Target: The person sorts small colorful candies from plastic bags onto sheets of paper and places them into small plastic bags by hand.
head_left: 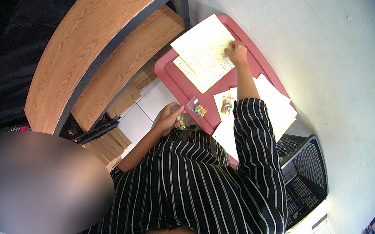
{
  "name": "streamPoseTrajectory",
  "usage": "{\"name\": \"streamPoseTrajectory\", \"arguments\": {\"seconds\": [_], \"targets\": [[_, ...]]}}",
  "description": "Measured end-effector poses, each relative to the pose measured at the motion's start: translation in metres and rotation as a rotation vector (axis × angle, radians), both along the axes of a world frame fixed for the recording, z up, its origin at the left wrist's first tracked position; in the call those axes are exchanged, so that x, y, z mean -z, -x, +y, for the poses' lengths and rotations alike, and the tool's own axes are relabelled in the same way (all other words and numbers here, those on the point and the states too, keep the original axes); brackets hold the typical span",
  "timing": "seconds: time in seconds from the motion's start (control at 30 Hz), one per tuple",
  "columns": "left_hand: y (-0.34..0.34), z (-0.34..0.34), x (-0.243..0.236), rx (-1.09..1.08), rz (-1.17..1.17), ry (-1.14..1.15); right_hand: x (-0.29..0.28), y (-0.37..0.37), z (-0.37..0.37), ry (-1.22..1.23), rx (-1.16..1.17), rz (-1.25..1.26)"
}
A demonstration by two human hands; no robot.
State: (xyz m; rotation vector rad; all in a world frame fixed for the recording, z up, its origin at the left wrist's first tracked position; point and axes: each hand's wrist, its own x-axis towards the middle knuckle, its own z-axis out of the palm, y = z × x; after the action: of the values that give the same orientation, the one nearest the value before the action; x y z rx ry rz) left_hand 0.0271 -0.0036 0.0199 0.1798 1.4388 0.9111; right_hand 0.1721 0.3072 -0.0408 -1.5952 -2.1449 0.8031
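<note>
My left hand (166, 118), at the near edge of the red table (165, 68), grips a small clear plastic bag (180, 123) with colourful pieces inside. My right hand (236, 53) reaches to the far side, over the right edge of a pale yellow printed sheet (203, 40). Its fingers are pinched together; what they hold, if anything, is too small to make out. Another yellow sheet (206, 82) lies partly under the first. Close to my left hand rests a second clear bag of coloured pieces (199, 109), and a third bag (226, 106) lies on white papers (276, 100).
A shelving unit with wood-look boards (82, 45) stands on the left, with cardboard boxes (109, 146) beneath and beside it. A white wall (332, 75) borders the table on the right. Black plastic baskets (308, 182) stand by my right side.
</note>
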Motion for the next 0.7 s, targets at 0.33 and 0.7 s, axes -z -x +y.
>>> {"name": "streamPoseTrajectory", "arguments": {"seconds": [0.33,0.7], "targets": [[0.001,-0.001,-0.003,-0.134,-0.182,0.062,0.012,-0.006,-0.009,-0.210,0.006,0.195],[0.014,0.051,-0.032,-0.177,-0.097,-0.264,-0.043,-0.016,-0.045,-0.216,0.170,0.446]]}}
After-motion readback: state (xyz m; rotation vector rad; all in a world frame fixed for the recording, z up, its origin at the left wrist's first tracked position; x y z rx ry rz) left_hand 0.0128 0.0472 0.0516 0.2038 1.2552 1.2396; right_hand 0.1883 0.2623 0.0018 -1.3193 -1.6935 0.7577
